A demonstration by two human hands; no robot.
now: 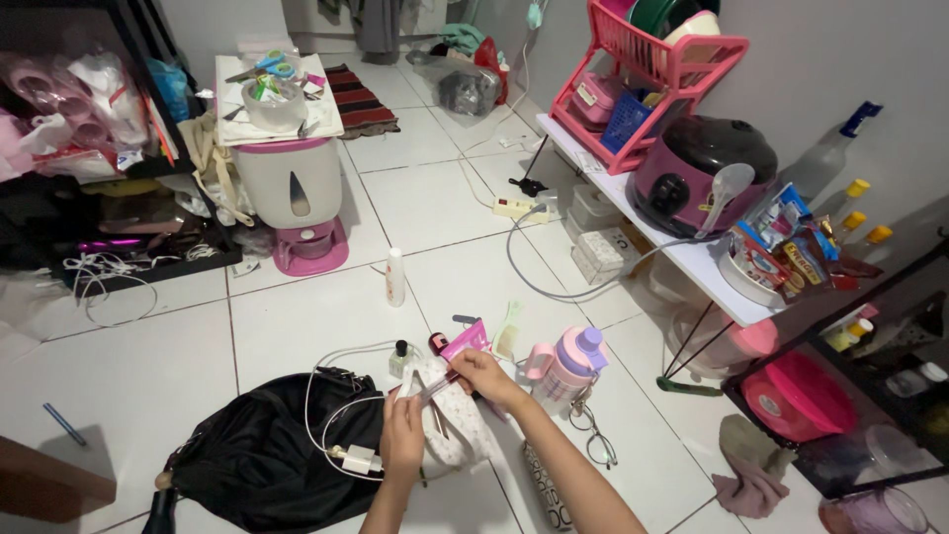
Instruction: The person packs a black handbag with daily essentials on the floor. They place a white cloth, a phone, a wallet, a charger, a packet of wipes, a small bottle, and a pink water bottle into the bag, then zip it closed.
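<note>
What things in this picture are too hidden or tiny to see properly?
- Head view: the thin item pinched by the left hand and right hand is too small to name.
- The inside of the black fabric bag is hidden by its own folds.
- The purple glass jar is cut off by the bottom edge.
- The dark wooden piece is cut off at the left edge.

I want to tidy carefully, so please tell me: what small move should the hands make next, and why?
Probably slide the thin stick down into the white pouch. Both the left hand and the right hand pinch it just above the pouch, which lies on the floor beside the black bag, so only a short lowering seems needed.
</note>
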